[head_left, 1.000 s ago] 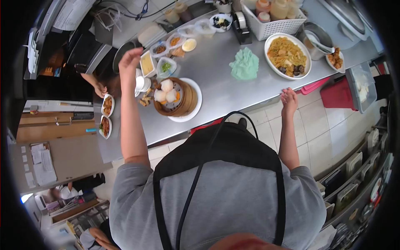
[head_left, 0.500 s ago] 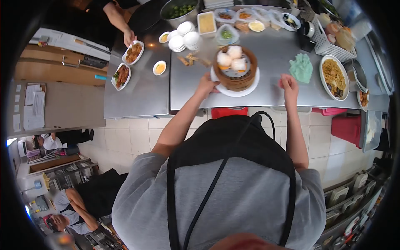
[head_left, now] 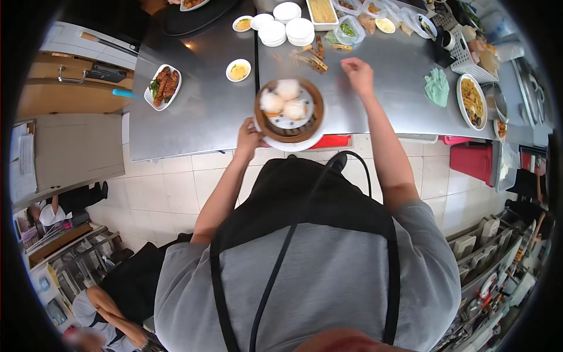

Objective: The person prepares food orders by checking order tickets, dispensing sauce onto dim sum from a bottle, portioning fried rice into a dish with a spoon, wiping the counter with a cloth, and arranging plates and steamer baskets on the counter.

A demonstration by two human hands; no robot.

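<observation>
My left hand (head_left: 250,139) grips the left rim of a white plate (head_left: 314,141) at the counter's front edge. On that plate stands a round bamboo steamer (head_left: 319,111) with three pale dumplings (head_left: 287,100) inside. My right hand (head_left: 356,71) is over the counter, right of the steamer and apart from it; its fingers are bent together, and what they hold, if anything, is too small to tell. Just beyond the steamer lie several wooden clips (head_left: 314,60), with more (head_left: 342,47) near my right fingertips.
Stacked white dishes (head_left: 272,33), egg-yellow bowls (head_left: 238,70) and a plate of fried food (head_left: 163,87) stand on the steel counter (head_left: 199,117). A green cloth (head_left: 436,87) and a noodle plate (head_left: 472,101) are at right. People (head_left: 111,317) are at lower left.
My left hand has taken hold of the plate, and plate and steamer have come toward the counter's front edge. My right hand has reached farther over the counter. The view has shifted left.
</observation>
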